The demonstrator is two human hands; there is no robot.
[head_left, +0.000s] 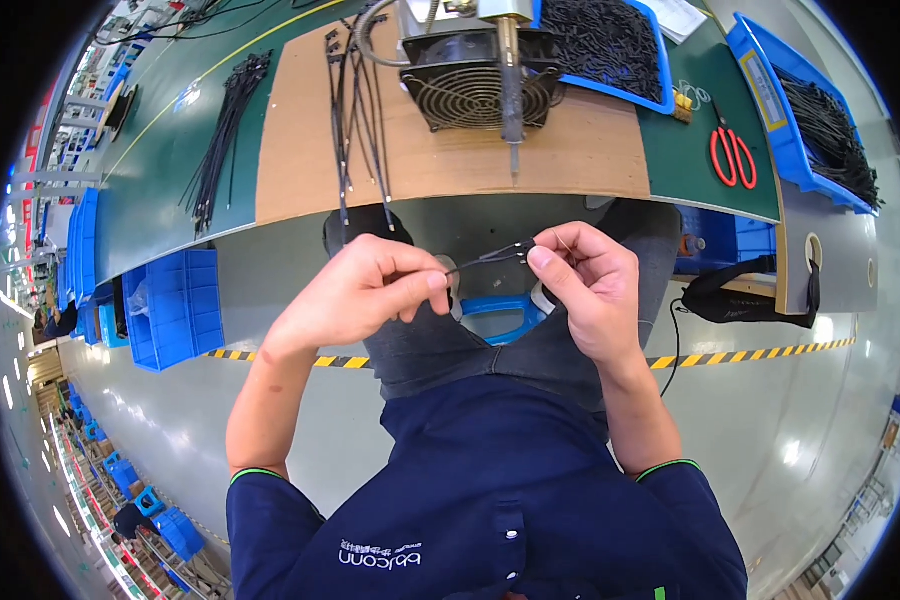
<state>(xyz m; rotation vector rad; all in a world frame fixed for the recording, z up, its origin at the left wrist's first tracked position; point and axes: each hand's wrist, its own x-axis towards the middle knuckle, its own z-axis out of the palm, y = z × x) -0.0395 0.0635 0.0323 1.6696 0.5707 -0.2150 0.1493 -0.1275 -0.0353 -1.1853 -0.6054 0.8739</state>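
A short black cable (490, 258) with a small dark connector end is stretched between my two hands, just in front of the table edge and above my lap. My left hand (395, 285) is closed, pinching the cable between thumb and forefinger. On the other side, the thumb and fingers of my right hand (590, 285) press together at the connector end. Small light tips show beside that thumb. Beyond my hands, several black cables (355, 110) lie on the brown cardboard sheet (590, 150), their light-tipped ends hanging over the edge.
A black fan (480, 95) stands on the cardboard behind a downward-pointing metal nozzle (511, 95). Blue bins hold small black parts (600, 45) and black cables (825, 130). Red-handled scissors (733, 158) lie right; another cable bundle (230, 130) lies left. A blue stool (500, 315) stands below.
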